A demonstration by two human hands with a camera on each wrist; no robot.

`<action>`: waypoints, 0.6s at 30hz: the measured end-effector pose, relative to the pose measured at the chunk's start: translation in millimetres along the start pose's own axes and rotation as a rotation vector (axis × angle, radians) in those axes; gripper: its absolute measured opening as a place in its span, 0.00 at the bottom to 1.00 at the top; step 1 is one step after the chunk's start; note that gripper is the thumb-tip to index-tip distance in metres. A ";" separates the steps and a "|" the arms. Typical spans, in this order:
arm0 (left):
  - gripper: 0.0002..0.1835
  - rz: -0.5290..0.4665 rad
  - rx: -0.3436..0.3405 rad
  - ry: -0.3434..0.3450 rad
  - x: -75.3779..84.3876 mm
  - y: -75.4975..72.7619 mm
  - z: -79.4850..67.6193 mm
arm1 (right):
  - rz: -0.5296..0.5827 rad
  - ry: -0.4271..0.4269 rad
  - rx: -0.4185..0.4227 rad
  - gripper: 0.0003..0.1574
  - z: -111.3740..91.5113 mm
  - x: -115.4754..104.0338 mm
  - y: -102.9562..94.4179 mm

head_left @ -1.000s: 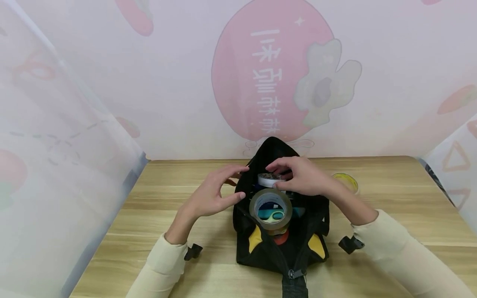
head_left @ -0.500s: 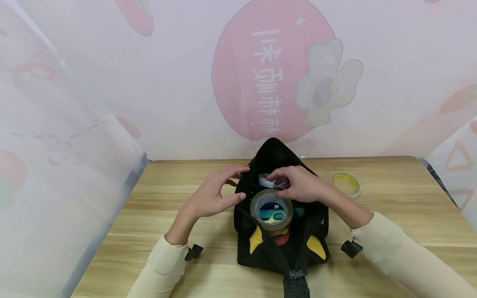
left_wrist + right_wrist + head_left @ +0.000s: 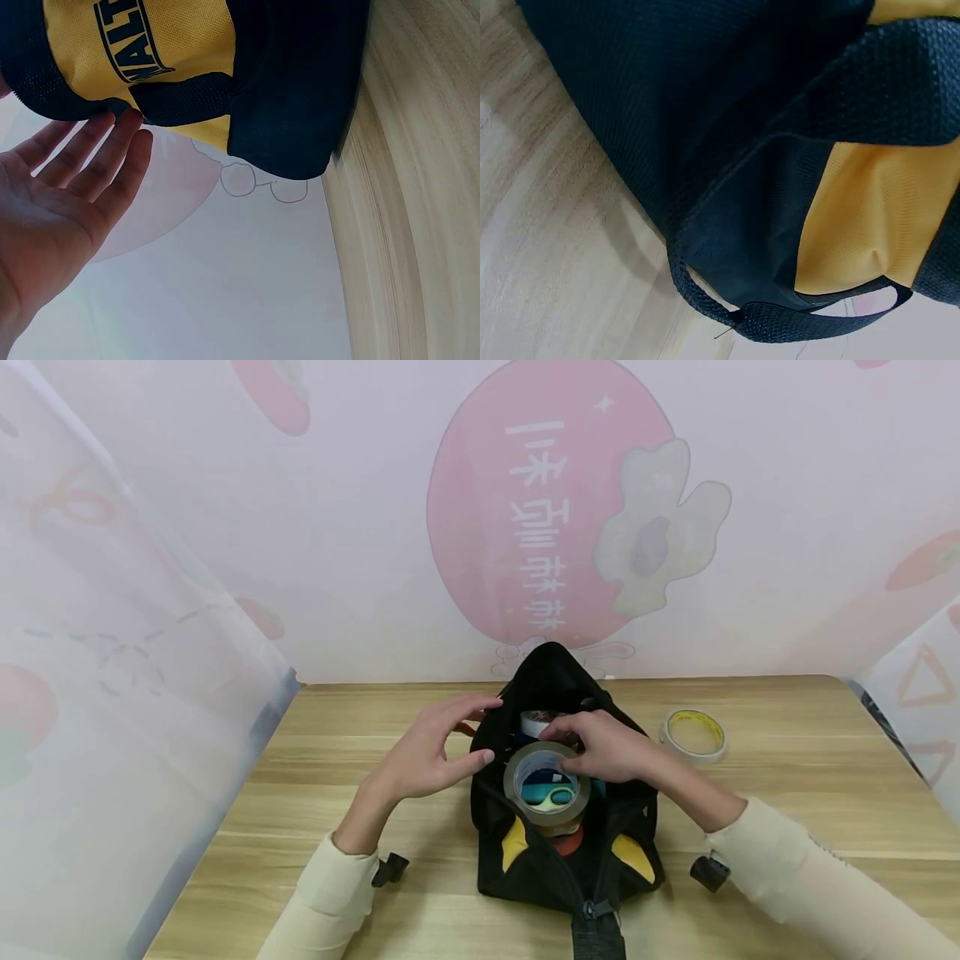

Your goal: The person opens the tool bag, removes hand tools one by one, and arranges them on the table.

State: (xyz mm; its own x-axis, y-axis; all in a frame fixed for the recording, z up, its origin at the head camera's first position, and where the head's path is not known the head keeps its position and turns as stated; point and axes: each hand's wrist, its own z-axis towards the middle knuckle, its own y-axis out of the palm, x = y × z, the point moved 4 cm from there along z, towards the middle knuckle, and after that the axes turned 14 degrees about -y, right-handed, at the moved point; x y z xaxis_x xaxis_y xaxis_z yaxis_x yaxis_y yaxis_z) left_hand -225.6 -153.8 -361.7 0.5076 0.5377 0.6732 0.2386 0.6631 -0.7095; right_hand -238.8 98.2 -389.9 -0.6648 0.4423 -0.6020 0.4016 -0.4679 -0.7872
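A black and yellow tool bag (image 3: 502,877) stands unzipped on the table. Inside its mouth, a brown roll of packing tape (image 3: 516,806) leans with its ring facing up. My right hand (image 3: 611,747) reaches in and pinches the roll's upper right rim, thumb on the inner side; its other fingertips are partly hidden. Behind it lies a white tape roll (image 3: 534,722). Scissors with teal and pale green handles (image 3: 551,796) show through the ring. My left hand (image 3: 427,752) rests its extended fingers and thumb against the bag's left edge; its fingers (image 3: 112,161) look loosely straight in the left wrist view.
Right of the bag, a clear tape roll with a yellow core (image 3: 693,756) lies on the wooden table (image 3: 810,760). Black strap loops (image 3: 780,322) hang off the bag's side. A printed curtain (image 3: 360,527) rises behind the table's back edge.
My right hand has come away from the white tape roll and down towards me, onto the rim of the packing tape. The left hand has stayed in place.
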 end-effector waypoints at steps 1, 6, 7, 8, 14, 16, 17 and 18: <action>0.33 0.000 0.000 -0.001 -0.2 0.0 0.2 | -0.006 0.003 0.001 0.23 0.1 -0.2 0.2; 0.33 -0.002 -0.001 -0.003 -0.5 0.6 0.2 | -0.029 0.006 0.020 0.22 0.7 -0.1 0.9; 0.33 -0.003 -0.002 -0.003 -0.6 0.9 0.3 | -0.031 0.003 0.024 0.22 0.9 -0.5 0.7; 0.33 -0.001 -0.001 -0.004 -0.8 1.0 0.4 | -0.035 0.000 0.027 0.22 1.2 -0.6 0.4; 0.33 0.000 0.002 -0.014 -2.1 2.2 1.9 | -0.051 -0.012 0.087 0.20 -1.0 -4.5 -9.1; 0.33 -0.003 -0.001 -0.015 -2.1 2.4 2.2 | -0.050 -0.018 0.120 0.20 -3.6 -8.0 -15.0; 0.33 -0.003 -0.002 -0.016 -2.1 2.5 2.3 | -0.047 -0.019 0.136 0.20 -5.2 -10.5 -18.3; 0.33 -0.002 -0.002 -0.017 -2.2 2.6 2.4 | -0.042 -0.021 0.150 0.21 -6.7 -13.3 -22.0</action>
State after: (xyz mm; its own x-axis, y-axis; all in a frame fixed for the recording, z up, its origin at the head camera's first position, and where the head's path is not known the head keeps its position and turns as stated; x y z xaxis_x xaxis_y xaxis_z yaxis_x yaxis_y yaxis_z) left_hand -228.1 -152.1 -364.6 0.4928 0.5452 0.6782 0.2415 0.6631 -0.7085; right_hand -234.5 107.8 -365.5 -0.6925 0.4491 -0.5646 0.2750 -0.5592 -0.7821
